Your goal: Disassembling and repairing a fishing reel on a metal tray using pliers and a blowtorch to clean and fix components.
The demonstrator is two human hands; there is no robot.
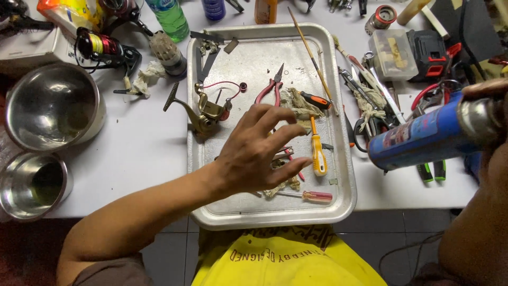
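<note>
My left hand [259, 151] hovers open over the metal tray [344, 196], fingers spread, holding nothing. It is just left of a yellow-handled screwdriver [317, 154] and above some small parts and a dirty rag [297, 106]. My right hand [489, 90], at the right edge and mostly out of view, grips a blue spray can [423, 136] held tilted above the table. Also on the tray lie a gold fishing reel body [206, 112], red-handled pliers [272, 89], an orange-and-black screwdriver [316, 99] and a thin wooden stick [312, 55].
Two steel bowls [50, 106] [32, 184] stand at the left. A black-and-red fishing reel [103, 47], a green bottle [169, 18] and a crumpled rag [148, 77] lie at the back left. Several tools [370, 100] and a plastic parts box [392, 53] crowd the right.
</note>
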